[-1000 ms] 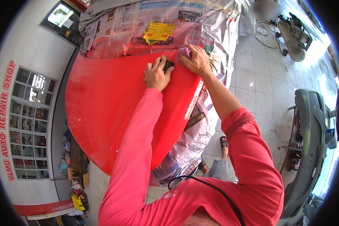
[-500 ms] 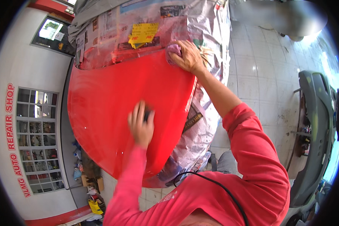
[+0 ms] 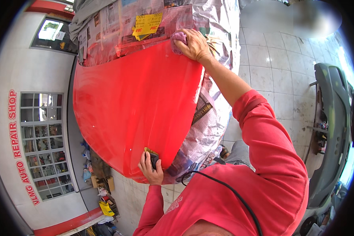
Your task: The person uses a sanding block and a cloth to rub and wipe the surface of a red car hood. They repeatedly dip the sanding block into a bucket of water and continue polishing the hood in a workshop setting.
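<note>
Sliding nearer down the glossy red panel [image 3: 137, 110], the left hand [image 3: 150, 169] grips a small, stiff sanding block [image 3: 153, 158] by its sides at the near edge, while the right hand [image 3: 193, 44] clamps a soft purple cloth [image 3: 178, 39] at the far edge.

you are looking down at a pale tiled floor [image 3: 279, 67], its grout lines bending toward the rim. on it stands the car with its glossy red panel [image 3: 133, 110], the bodywork around that panel wrapped in newspaper masking [image 3: 208, 129]. to your right a grey bumper [image 3: 334, 129] stands on the tiles, well apart from the car. down at your lower left, clutter sits on the floor near the wall: a cardboard box [image 3: 102, 181] and a yellow bag [image 3: 105, 207].
</note>
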`<state>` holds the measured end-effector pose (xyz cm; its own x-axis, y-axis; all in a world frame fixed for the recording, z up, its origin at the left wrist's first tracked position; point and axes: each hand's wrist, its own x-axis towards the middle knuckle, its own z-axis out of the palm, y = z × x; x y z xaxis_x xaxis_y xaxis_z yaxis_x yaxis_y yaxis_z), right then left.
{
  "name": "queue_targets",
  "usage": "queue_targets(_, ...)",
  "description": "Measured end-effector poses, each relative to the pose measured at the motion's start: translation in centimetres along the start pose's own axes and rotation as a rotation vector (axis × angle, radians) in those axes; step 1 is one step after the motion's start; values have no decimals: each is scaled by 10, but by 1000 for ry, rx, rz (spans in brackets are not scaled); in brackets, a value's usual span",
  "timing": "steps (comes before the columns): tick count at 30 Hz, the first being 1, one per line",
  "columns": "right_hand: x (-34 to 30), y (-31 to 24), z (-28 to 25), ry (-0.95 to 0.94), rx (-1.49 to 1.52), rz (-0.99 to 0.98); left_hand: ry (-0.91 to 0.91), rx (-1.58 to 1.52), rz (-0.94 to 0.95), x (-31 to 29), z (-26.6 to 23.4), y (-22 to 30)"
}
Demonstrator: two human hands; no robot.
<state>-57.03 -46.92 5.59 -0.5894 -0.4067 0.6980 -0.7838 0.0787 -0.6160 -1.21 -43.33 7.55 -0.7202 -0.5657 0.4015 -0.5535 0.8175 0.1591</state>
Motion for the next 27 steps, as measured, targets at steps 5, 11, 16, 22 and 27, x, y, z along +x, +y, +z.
queue_targets(5,0,-3,-7,-10,73,12,15,-35,227,180,72,57)
queue_targets(11,1,-23,3,54,82,-31,78,-102,360,317,134,106)
queue_targets(16,10,10,-5,18,51,22,-52,-148,350,157,59,57)
queue_targets(22,1,5,-3,38,57,26,-24,-74,112,66,27,50)
queue_targets(27,2,-18,3,18,150,29,132,-78,315,292,131,103)
